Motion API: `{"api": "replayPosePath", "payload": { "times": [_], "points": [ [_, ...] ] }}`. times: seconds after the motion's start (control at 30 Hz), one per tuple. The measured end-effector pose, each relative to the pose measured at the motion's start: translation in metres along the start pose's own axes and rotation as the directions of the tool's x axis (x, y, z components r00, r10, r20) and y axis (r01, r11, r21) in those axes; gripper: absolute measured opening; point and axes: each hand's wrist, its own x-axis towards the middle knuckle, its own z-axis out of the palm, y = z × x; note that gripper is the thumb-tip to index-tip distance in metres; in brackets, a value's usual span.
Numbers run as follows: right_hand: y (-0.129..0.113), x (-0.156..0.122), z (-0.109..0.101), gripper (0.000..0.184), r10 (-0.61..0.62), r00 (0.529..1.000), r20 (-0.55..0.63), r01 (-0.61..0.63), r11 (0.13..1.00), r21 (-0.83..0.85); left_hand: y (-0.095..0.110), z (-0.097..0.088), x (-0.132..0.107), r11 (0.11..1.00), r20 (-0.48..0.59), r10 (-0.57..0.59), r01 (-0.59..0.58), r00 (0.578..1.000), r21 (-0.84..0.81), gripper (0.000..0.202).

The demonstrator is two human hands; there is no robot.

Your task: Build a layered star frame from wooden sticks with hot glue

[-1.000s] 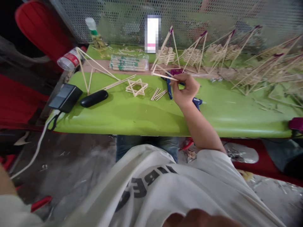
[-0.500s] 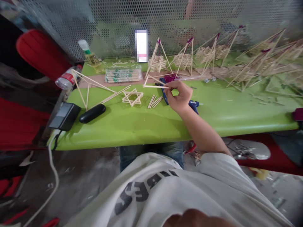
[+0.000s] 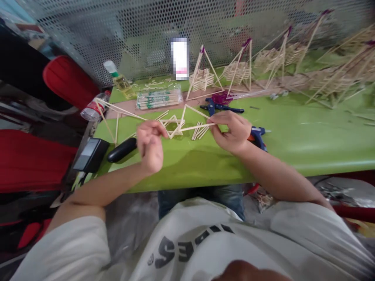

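Note:
My right hand [image 3: 231,130] pinches a triangle of thin wooden sticks [image 3: 197,127] by one corner, holding it just above the table. My left hand [image 3: 150,146] is to the left of it, fingers loosely bent and apart, with nothing visible in them. Beyond my left fingertips lies a six-pointed star of sticks [image 3: 175,121], partly covered by the triangle and the hand. A few short loose sticks [image 3: 200,132] rest beside the star. A blue glue gun [image 3: 258,136] is partly hidden behind my right hand, and dark blue pliers [image 3: 225,107] lie beyond it.
Several stick frames with stacked stars [image 3: 202,80] line the back right. A bagged stick bundle [image 3: 159,97] and an oil bottle [image 3: 120,80] stand behind. At left are a stick frame [image 3: 117,128], a black oblong case [image 3: 121,150], a black box [image 3: 90,154] and a plastic bottle [image 3: 95,107].
My left hand has come into view from the left, near the star. My right hand has brought the triangle nearer and turned it. The view has shifted slightly.

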Motion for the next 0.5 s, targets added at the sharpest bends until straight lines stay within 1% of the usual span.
{"api": "replayPosePath", "payload": {
  "times": [0.03, 0.07, 0.1, 0.17, 0.27, 0.33, 0.43, 0.5],
  "points": [
    [0.000, -0.003, 0.001, 0.021, 0.008, 1.000, 0.012, -0.008, 1.000, -0.006, -0.012, -0.001, 0.005, 0.997, -0.006, 0.072, -0.072, 0.997, -0.002, 0.059],
    [0.000, -0.005, 0.002, 0.022, 0.018, 0.999, 0.028, -0.018, 1.000, -0.008, -0.021, -0.002, 0.011, 0.997, 0.045, 0.080, -0.080, 0.996, 0.007, 0.054],
    [0.000, -0.008, 0.002, 0.025, 0.024, 0.999, 0.045, -0.024, 1.000, -0.005, -0.027, -0.004, 0.016, 0.998, 0.105, 0.060, -0.061, 0.993, 0.003, 0.054],
    [0.000, -0.012, 0.004, 0.031, 0.038, 0.996, 0.076, -0.038, 0.999, 0.003, -0.030, -0.008, 0.025, 0.999, 0.206, -0.034, 0.038, 0.978, -0.015, 0.060],
    [-0.005, -0.014, 0.008, 0.036, 0.047, 0.997, 0.069, -0.047, 0.999, 0.003, -0.023, -0.014, 0.031, 0.970, 0.261, -0.212, 0.236, 0.942, -0.064, 0.070],
    [-0.010, -0.013, 0.012, 0.037, 0.037, 0.998, 0.057, -0.038, 0.999, 0.022, -0.018, -0.015, 0.033, 0.932, 0.300, -0.317, 0.354, 0.900, -0.079, 0.070],
    [-0.017, -0.012, 0.016, 0.036, 0.000, 0.996, 0.088, -0.008, 0.996, 0.088, -0.012, -0.014, 0.035, 0.878, 0.376, -0.400, 0.468, 0.835, -0.105, 0.069],
    [-0.018, -0.013, 0.016, 0.035, -0.020, 0.992, 0.122, 0.004, 0.992, 0.129, -0.010, -0.014, 0.036, 0.849, 0.418, -0.411, 0.507, 0.810, -0.147, 0.064]
  ]
}}
